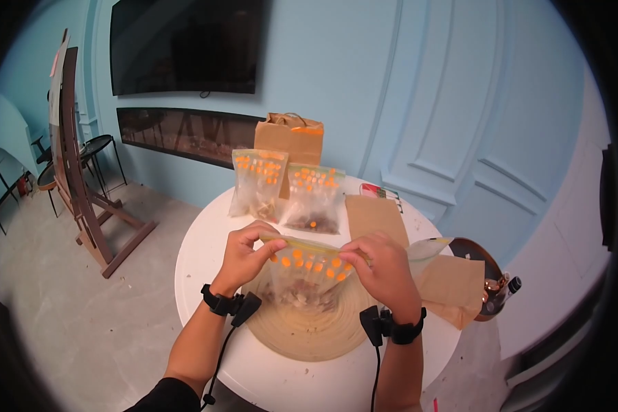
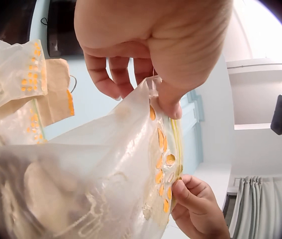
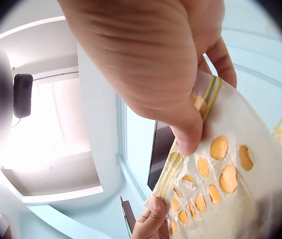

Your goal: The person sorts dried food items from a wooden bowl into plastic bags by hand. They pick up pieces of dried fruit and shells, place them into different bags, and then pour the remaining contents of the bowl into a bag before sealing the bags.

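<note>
A clear zip bag [image 1: 302, 281] with orange spots and brownish contents is held upright over a round woven mat [image 1: 309, 343]. My left hand [image 1: 246, 255] pinches the left end of its zip edge between thumb and fingers. At the right end, my right hand [image 1: 384, 271] grips the same edge. In the left wrist view the bag [image 2: 126, 164] hangs from the thumb and fingers of my left hand [image 2: 153, 40]. The right wrist view has my right thumb pressed on the yellow-green strip of the bag [image 3: 235, 184], my right hand [image 3: 146, 59] above it.
Two filled spotted bags, one at left [image 1: 257, 185] and one at right [image 1: 314, 199], stand behind on the white table [image 1: 206, 275], before a brown paper bag [image 1: 288, 141]. Flat brown paper [image 1: 453, 285] and a dark round tray [image 1: 468, 248] holding a bottle lie to the right.
</note>
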{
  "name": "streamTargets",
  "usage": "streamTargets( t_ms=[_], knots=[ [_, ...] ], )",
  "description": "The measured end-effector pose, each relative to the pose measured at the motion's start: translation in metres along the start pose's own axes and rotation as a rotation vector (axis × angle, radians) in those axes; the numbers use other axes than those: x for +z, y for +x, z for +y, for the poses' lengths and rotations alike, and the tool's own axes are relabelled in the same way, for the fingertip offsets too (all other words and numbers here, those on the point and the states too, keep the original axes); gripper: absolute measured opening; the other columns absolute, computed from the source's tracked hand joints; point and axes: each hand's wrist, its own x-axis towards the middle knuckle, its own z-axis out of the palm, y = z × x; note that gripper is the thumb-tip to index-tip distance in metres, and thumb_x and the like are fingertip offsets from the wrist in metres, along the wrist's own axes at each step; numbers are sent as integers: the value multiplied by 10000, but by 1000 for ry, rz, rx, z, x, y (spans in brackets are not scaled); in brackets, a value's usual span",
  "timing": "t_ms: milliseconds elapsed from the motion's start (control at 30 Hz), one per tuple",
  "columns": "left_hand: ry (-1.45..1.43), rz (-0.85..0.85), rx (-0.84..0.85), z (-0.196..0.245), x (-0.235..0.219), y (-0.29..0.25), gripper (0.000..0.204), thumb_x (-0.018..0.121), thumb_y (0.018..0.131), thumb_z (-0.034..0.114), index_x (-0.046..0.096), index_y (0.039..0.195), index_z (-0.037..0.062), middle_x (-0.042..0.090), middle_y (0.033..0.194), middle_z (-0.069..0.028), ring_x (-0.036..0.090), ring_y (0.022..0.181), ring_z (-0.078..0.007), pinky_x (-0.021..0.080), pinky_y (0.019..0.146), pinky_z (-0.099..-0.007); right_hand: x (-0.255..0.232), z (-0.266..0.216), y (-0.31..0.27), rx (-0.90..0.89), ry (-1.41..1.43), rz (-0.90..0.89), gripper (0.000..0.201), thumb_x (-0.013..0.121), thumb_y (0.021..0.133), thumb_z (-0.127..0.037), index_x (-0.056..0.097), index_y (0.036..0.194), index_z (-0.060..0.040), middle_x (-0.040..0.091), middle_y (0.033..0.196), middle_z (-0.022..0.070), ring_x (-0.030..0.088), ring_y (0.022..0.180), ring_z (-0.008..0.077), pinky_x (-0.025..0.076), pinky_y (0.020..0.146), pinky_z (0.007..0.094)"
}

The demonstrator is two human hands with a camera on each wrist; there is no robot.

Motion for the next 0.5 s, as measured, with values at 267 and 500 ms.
streamTargets(
  t_ms=[267,500],
  knots=[
    [1,37,2,11,5,-1,135,762,913,104,734,944,-24,689,969,-85,647,814,-138,547,577,-248,3,-6,1,-100,-131,64,124,757,844,-168,738,912,-65,676,795,68,602,807,281,476,698,401],
    [-31,-105,48,19,14,-4,142,799,877,97,763,961,-11,719,961,-82,654,805,-134,538,667,-268,14,-24,2,-193,-122,9,156,766,839,-189,746,931,-64,695,843,66,607,831,280,488,737,400]
  ],
)
